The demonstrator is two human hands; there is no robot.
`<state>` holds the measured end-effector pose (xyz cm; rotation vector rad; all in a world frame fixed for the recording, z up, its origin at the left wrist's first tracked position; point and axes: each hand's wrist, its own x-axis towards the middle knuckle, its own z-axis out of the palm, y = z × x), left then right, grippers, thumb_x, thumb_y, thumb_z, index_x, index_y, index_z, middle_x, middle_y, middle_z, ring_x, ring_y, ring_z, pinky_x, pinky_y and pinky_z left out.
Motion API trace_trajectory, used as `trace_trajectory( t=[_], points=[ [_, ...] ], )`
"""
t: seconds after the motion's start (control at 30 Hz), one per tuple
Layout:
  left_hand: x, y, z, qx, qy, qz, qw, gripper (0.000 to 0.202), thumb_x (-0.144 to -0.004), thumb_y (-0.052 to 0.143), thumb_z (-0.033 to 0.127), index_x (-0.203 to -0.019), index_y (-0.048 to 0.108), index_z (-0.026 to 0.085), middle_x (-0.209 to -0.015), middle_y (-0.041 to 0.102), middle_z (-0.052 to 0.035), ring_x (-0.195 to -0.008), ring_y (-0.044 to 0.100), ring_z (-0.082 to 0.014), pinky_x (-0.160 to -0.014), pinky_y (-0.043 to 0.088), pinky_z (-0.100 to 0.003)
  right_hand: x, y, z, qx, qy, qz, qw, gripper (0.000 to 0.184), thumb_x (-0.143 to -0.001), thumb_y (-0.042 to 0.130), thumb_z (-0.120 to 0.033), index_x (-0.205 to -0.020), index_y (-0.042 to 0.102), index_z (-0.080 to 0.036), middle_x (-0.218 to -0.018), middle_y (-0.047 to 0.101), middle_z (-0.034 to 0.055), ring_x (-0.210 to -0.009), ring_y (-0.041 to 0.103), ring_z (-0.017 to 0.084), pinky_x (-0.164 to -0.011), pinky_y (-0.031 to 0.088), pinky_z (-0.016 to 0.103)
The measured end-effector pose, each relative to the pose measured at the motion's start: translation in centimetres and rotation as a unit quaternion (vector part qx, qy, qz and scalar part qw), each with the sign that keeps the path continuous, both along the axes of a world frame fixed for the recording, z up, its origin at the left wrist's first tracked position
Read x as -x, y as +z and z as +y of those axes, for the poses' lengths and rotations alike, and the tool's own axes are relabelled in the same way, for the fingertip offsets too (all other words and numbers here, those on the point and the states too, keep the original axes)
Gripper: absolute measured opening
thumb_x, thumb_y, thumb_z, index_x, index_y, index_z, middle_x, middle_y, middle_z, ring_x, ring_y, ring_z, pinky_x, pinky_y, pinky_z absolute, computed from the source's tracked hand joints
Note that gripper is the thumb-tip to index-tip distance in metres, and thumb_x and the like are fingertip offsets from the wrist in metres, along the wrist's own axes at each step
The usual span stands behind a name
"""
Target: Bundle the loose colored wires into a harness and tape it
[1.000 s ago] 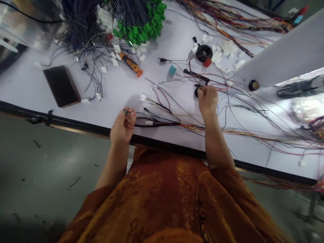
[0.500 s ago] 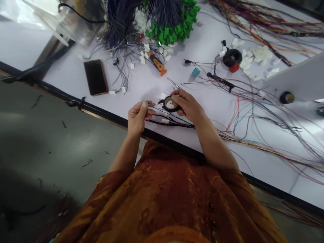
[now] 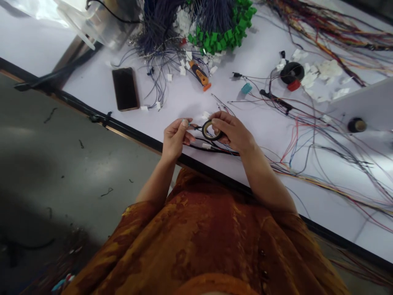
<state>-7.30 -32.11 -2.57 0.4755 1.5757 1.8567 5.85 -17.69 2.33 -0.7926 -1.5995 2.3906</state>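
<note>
Tape roll (image 3: 204,133): located above the tabletop (image 3: 101,90), near its front edge and between the two hands. It is a narrow ring with a dark, near-black outer band and a tan inner core. Its round face is turned up toward the head camera; the centre hole is visible, and wires show through it. A short dark strip (image 3: 198,128) extends from the roll's left side toward the other hand. Whether the strip is stuck to a wire cannot be determined at this size.

Right hand (image 3: 236,133): grip clamped on the right side of the roll, thumb over the rim.

Left hand (image 3: 173,138): grip pinched together, thumb against finger, on a small bluish piece (image 3: 189,123). The remaining fingers are spread apart. The piece is mostly covered, and its exact form cannot be told.

Surroundings: a wire bundle (image 3: 222,151) with black sleeving runs just below the roll and off to the right; a white tag (image 3: 206,146) sits on it. Beyond the hands lie an orange-and-black tool (image 3: 200,75), a teal connector (image 3: 246,88) and a dark-screened phone (image 3: 125,89). A second black roll (image 3: 292,73) lies farther right, touching a red connector (image 3: 294,85). Green connectors (image 3: 227,36) are massed at the far side.
</note>
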Motion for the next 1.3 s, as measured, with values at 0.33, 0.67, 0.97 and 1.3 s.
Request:
trace_trajectory(
  t=[0.33,0.67,0.97,1.3],
  points=[
    [0.0,0.2,0.2,0.013,0.003,0.044,0.999,0.041,-0.088,0.066,0.059,-0.100,0.072,0.020,-0.085,0.078,-0.0042,-0.038,0.056,-0.0040,-0.031,0.032,-0.016,-1.0,-0.5,-1.3,-0.142,-0.035,0.007,0.989,0.023,-0.090,0.063,-0.042,-0.097,0.056,-0.021,-0.071,0.050,-0.0060,-0.049,0.034,0.005,-0.042,0.029,0.018],
    [-0.2,1.3,0.3,0.014,-0.015,-0.012,1.000,0.041,-0.086,0.070,0.059,-0.100,0.070,0.020,-0.079,0.076,-0.0027,-0.058,0.071,-0.0106,-0.047,0.055,-0.016,-3.9,-1.7,-5.4,-0.475,0.023,0.005,0.880,0.018,-0.094,0.059,-0.031,-0.110,0.062,-0.024,-0.106,0.061,0.0068,-0.085,0.061,0.017,-0.074,0.054,0.031],
    [-0.7,2.6,-0.6,-0.030,-0.076,0.153,0.985,0.032,-0.090,0.069,0.051,-0.099,0.074,0.021,-0.075,0.075,-0.0028,-0.063,0.070,-0.0115,-0.059,0.059,-0.021,0.8,-0.1,-0.7,-0.001,0.025,-0.100,0.995,0.026,-0.094,0.061,-0.046,-0.100,0.050,-0.023,-0.075,0.055,-0.0034,-0.043,0.041,0.005,-0.032,0.026,0.016],
    [-0.6,2.9,-1.2,-0.027,-0.082,0.219,0.972,0.027,-0.091,0.069,0.048,-0.096,0.076,0.022,-0.077,0.074,-0.0032,-0.068,0.071,-0.0126,-0.063,0.057,-0.023,1.2,0.5,-0.4,0.111,0.064,-0.012,0.992,0.022,-0.089,0.067,-0.041,-0.093,0.060,-0.021,-0.086,0.066,0.0035,-0.069,0.061,0.012,-0.045,0.048,0.019]
  ],
)
